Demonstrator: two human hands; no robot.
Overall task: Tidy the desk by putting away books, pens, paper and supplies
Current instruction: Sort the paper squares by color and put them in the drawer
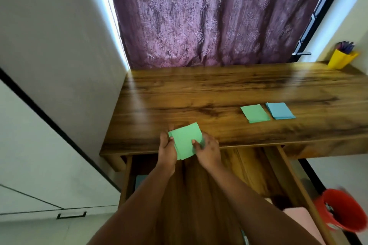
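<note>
- One view only, worn on the person's head, looking forward and steeply down.
- It sits close above the wooden desk point(199, 93), facing the purple curtain point(209, 16) behind it.
- Wide-angle lens bends the edges.

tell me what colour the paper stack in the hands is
Green. The paper stack held by both hands shows best in the head view.

curtain point(199, 16): purple, patterned, hanging behind the worktop's far edge. wall point(49, 36): white, along the worktop's left edge. window frame point(318, 6): dark, above the far right corner, with a metal handle point(302, 53). cabinet door point(39, 165): white, black-edged, lower left, with a black pull handle point(71, 215). bucket point(342, 211): red, on the floor below the worktop's near right side.
</note>
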